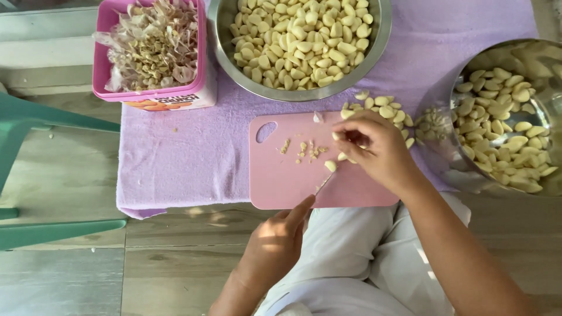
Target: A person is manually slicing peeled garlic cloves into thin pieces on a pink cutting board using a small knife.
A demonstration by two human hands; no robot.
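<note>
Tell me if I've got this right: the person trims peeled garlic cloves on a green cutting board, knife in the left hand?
Not quite: the cutting board is pink, not green, as the head view shows. The rest holds: the left hand holds the knife, and the right hand handles the peeled garlic cloves.

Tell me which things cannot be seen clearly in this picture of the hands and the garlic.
- Small knife: head view; only a thin blade tip shows, the left hand hides the handle.
- Garlic under the right hand: its fingers cover what it touches on the pink plastic cutting board.
- Round steel bowl of peeled cloves: cut off by the right edge.
- Pink tub of garlic skins: top cut off by the upper edge.
</note>
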